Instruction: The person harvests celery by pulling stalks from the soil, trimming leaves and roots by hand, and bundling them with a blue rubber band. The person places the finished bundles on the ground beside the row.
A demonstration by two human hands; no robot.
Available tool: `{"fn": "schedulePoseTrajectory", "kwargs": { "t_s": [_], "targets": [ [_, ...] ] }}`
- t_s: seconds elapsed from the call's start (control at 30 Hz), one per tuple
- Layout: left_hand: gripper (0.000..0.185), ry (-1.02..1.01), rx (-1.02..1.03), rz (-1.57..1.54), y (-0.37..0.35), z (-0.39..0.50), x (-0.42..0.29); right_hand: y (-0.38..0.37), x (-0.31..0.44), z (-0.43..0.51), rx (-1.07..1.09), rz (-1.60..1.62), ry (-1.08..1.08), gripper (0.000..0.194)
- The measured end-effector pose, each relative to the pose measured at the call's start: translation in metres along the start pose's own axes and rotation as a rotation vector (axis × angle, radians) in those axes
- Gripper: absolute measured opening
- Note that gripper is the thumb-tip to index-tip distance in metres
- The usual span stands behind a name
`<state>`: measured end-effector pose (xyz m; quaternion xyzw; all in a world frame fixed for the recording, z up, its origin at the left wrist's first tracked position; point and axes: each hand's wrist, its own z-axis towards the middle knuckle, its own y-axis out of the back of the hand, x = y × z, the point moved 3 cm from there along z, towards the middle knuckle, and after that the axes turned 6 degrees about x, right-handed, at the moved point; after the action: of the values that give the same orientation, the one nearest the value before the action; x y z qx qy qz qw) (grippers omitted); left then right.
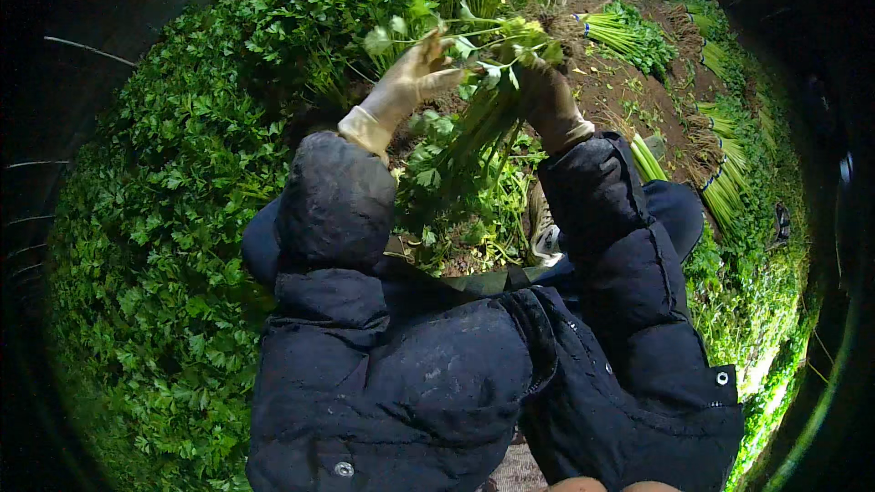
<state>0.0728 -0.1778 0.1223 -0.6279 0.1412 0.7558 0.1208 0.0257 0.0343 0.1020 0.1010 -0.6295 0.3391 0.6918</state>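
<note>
My right hand (550, 99), in a soiled glove, is closed around a bunch of leafy green stalks (482, 126) that looks like flat-leaf parsley. Its roots point up and away, while the leaves hang down towards me, partly blurred. Loose leafy stems (478, 31) stick out sideways from the bunch above my hands. My left hand (413, 82), in a pale glove, is just left of the bunch with thumb and fingers apart. Its fingertips are close to those stems; whether they touch is unclear.
Standing parsley plants (184, 219) fill the left side and the far edge. Several tied bunches with blue bands (612, 33) lie on the bare soil (612, 102) at the right. Cut stalks (646, 157) lie by my right knee, and a shoe (545, 239) is below my right forearm.
</note>
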Motion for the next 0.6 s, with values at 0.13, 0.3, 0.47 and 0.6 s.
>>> {"fn": "schedulePoseTrajectory", "kwargs": {
  "t_s": [0.13,0.3,0.47,0.6],
  "targets": [
    [0.127,0.206,0.128,-0.013,-0.004,-0.040,0.038,0.022,-0.007,0.013,-0.104,0.652,-0.018,0.039],
    [0.052,0.795,0.269,-0.615,-0.072,-0.083,0.079,0.044,-0.042,0.014,-0.377,0.908,0.008,0.042],
    [0.031,0.575,0.432,0.011,-0.104,-0.094,0.105,0.061,-0.079,-0.006,-0.351,0.677,-0.054,0.038],
    [0.029,0.876,0.066,-0.135,-0.074,-0.087,0.225,0.064,-0.095,-0.027,-0.372,-0.254,-0.015,0.042]
  ]
}}
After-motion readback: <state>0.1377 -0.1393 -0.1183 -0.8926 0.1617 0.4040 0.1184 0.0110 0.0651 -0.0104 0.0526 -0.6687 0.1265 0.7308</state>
